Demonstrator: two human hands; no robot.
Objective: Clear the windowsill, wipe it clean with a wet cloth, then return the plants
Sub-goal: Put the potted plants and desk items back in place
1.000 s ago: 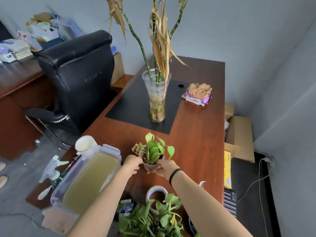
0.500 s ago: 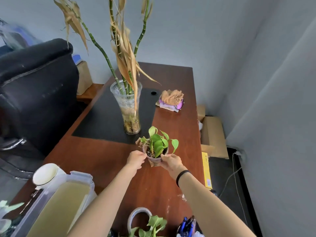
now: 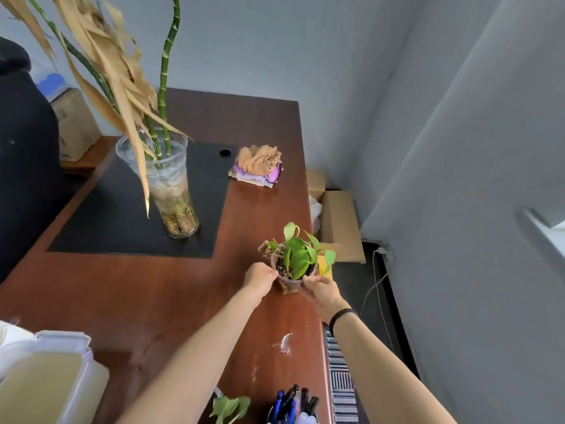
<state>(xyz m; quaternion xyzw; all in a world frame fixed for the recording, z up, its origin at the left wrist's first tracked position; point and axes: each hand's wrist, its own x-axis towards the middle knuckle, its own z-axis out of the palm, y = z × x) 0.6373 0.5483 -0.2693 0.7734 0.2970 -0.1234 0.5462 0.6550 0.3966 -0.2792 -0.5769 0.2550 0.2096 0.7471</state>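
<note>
A small potted plant [image 3: 296, 258] with green leaves in a clear cup is held above the right edge of the wooden desk [image 3: 153, 289]. My left hand [image 3: 260, 277] grips the cup's left rim and my right hand [image 3: 321, 292] grips its right side. A tall glass vase [image 3: 171, 191] with bamboo stalks and dry brown leaves stands on the black desk mat [image 3: 107, 215]. A crumpled tan and purple cloth [image 3: 258, 165] lies on the desk near the wall. At the far right a pale ledge [image 3: 547, 234], perhaps the windowsill, is partly visible.
A clear plastic tub [image 3: 46, 381] stands at the lower left. Leaves of another plant [image 3: 230, 408] and a pen holder [image 3: 293, 403] sit at the bottom edge. A cardboard box [image 3: 339, 221] and a cable [image 3: 377, 283] lie on the floor beside the desk. A black chair [image 3: 21, 166] stands left.
Both hands have carried the small plant rightward to the desk's right edge. The view has turned right, so the chair and tub slid toward the left.
</note>
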